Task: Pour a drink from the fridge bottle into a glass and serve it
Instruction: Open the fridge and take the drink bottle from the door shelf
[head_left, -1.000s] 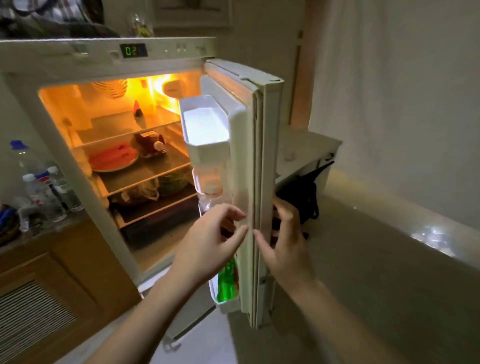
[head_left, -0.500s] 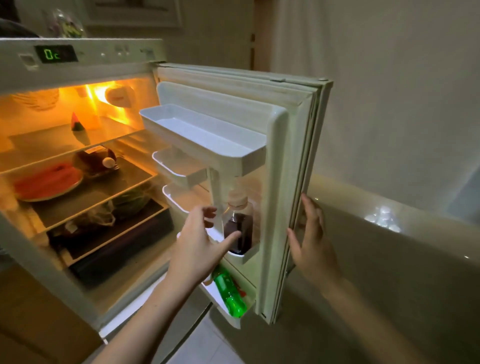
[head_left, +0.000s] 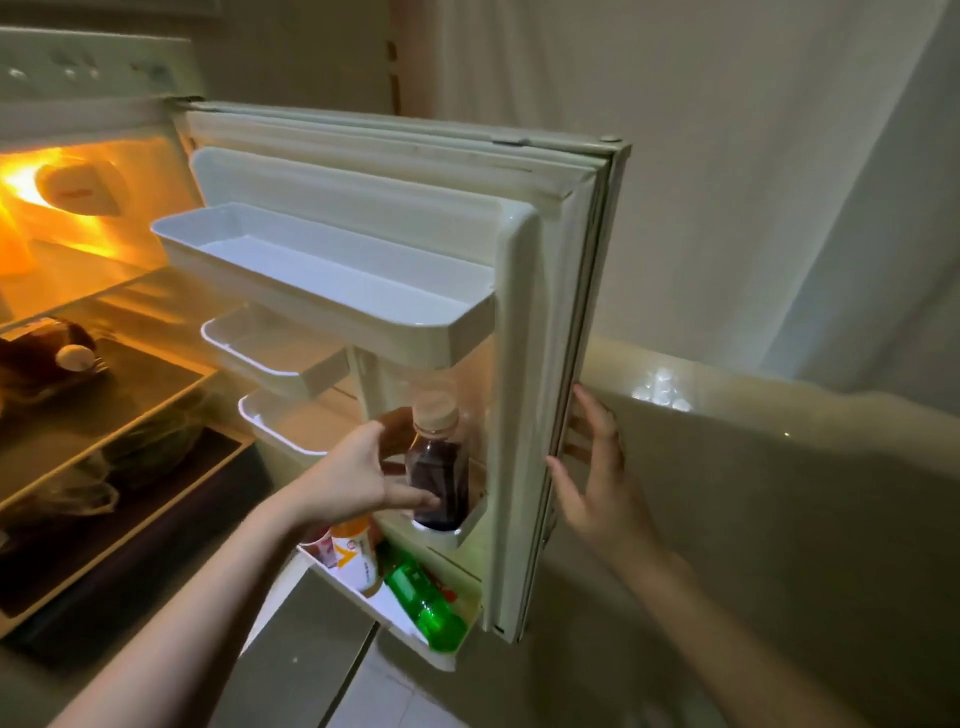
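Note:
A clear bottle of dark purple drink (head_left: 439, 470) with a pale cap stands upright in a small pocket of the open fridge door (head_left: 540, 322). My left hand (head_left: 358, 475) curls around the bottle's left side, thumb against its lower front, fingers behind it; the bottle still sits in the pocket. My right hand (head_left: 592, 467) is spread flat on the door's outer edge, fingers apart. No glass is in view.
The bottom door rack (head_left: 441, 662) holds a green bottle (head_left: 423, 603), an orange-and-white bottle (head_left: 356, 556) and a small pink-labelled one (head_left: 319, 548). The top door tray (head_left: 317, 291) holds nothing. The lit fridge shelves (head_left: 93, 415) at left carry food. A beige counter (head_left: 779, 467) runs at right.
The view has swung right and closer to the door. My left hand has reached further in and wrapped around the dark bottle. My right hand stays on the door edge.

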